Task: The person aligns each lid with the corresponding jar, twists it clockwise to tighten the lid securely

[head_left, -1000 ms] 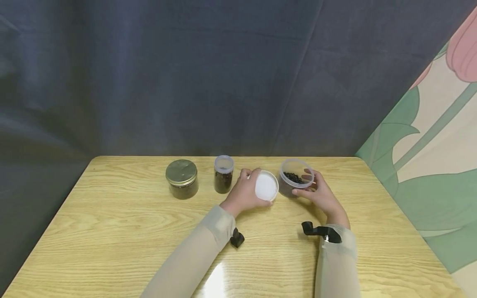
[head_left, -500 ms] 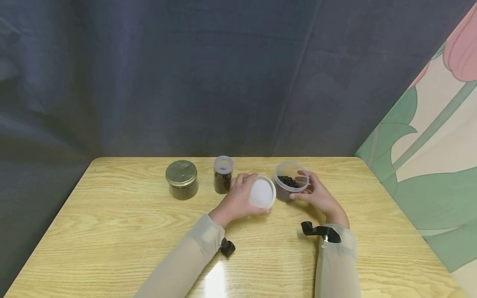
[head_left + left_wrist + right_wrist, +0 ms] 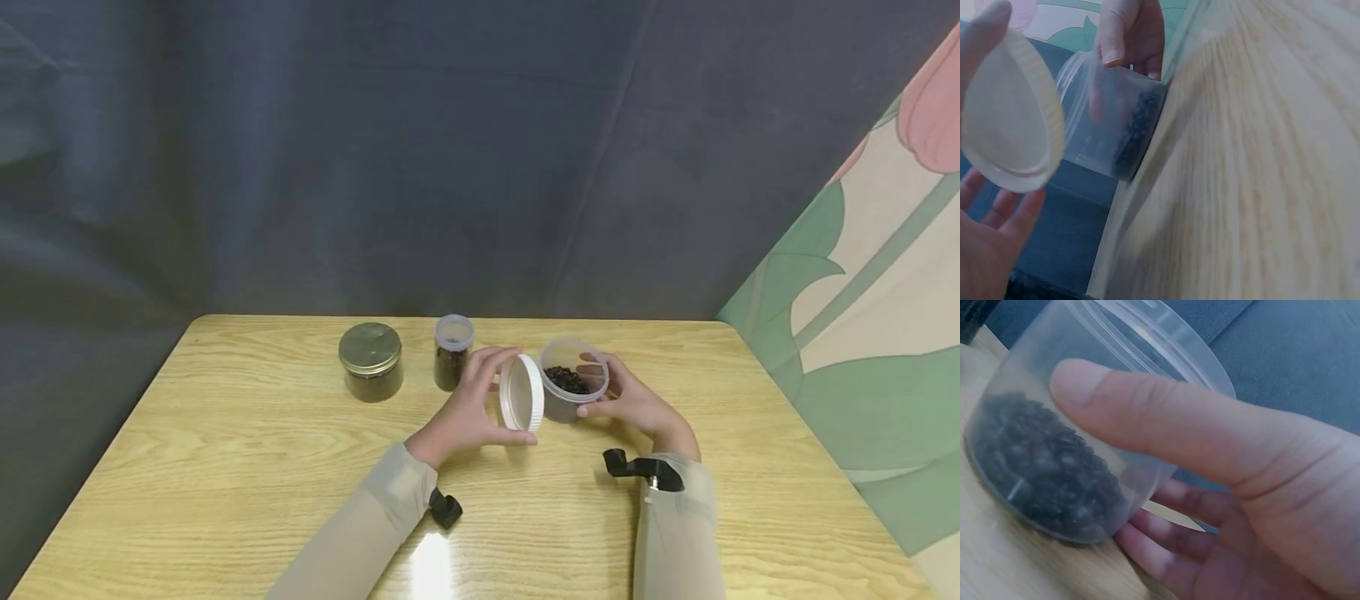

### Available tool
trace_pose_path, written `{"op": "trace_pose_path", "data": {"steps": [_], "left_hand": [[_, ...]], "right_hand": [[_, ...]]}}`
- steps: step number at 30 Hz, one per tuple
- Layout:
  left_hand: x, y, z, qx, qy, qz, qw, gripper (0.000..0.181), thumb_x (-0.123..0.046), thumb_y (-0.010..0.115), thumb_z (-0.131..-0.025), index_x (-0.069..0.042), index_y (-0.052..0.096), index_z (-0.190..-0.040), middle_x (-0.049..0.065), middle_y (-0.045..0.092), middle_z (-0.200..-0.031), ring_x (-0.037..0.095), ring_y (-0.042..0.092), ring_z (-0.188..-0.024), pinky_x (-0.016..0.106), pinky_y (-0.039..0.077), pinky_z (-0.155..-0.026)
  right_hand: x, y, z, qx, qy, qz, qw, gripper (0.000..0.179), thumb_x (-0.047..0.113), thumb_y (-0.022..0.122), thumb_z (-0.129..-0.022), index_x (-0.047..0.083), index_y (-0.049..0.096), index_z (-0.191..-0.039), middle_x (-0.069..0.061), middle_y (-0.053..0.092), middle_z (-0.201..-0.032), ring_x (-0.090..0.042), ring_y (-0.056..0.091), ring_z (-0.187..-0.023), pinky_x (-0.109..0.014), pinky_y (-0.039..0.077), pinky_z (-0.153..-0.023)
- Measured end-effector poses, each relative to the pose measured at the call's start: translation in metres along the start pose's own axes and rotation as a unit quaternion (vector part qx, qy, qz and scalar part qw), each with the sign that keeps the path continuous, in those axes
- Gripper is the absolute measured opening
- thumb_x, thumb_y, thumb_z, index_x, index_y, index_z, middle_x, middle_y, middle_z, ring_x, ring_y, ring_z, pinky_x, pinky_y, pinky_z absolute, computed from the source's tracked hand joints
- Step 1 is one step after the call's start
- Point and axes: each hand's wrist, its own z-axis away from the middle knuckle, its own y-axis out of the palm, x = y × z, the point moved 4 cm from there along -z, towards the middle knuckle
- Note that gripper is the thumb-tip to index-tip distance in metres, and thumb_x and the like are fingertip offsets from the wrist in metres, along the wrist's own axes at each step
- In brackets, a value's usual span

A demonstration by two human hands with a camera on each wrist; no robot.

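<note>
A white ribbed screw lid (image 3: 522, 393) is held nearly on edge by my left hand (image 3: 461, 417), thumb at its lower side and fingers at the upper. The left wrist view shows the lid's hollow inside (image 3: 1007, 122). Just right of it, an uncovered clear plastic jar (image 3: 557, 408) sits at the tabletop. My right hand (image 3: 637, 410) grips this jar from the right; the thumb (image 3: 1129, 409) lies along its near wall, with other fingers around the far side. Small dark beans or grains (image 3: 1041, 469) fill its lower part. Lid and jar rim overlap slightly in the head view.
A slim clear jar (image 3: 452, 362) of dark contents stands behind my left hand. Farther left is a wide jar with a gold metal lid (image 3: 371, 350). The wooden table (image 3: 247, 467) ends at a dark curtain (image 3: 420, 167); a flowered cloth (image 3: 862, 358) hangs right.
The lid has turned from showing its white face to standing nearly on edge in my left hand, which moved slightly left and nearer. My right hand has brought the jar left and nearer.
</note>
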Motion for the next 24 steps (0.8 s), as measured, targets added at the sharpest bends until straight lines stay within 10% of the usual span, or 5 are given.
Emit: {"op": "trace_pose_path", "data": {"steps": [14, 24], "left_hand": [[-0.015, -0.019, 0.005, -0.076, 0.127, 0.104, 0.9834, 0.114, 0.008, 0.094, -0.062, -0.009, 0.028, -0.153, 0.015, 0.026, -0.151, 0.039, 0.036, -0.133, 0.044, 0.046, -0.109], [-0.016, -0.019, 0.006, -0.101, 0.148, 0.138, 0.9741, 0.117, 0.018, 0.091, -0.057, 0.0, 0.019, -0.148, 0.024, 0.025, -0.147, 0.045, 0.034, -0.134, 0.055, 0.042, -0.11]], "right_hand": [[0.008, 0.017, -0.006, 0.085, -0.018, -0.012, 0.9961, 0.091, 0.001, 0.083, -0.08, 0.003, 0.03, -0.154, -0.029, 0.036, -0.155, -0.048, 0.034, -0.142, -0.062, 0.027, -0.114], [0.013, 0.025, -0.007, 0.126, -0.012, -0.014, 0.9918, 0.092, 0.002, 0.083, -0.081, 0.004, 0.029, -0.155, -0.028, 0.035, -0.156, -0.047, 0.032, -0.144, -0.059, 0.029, -0.114]]}}
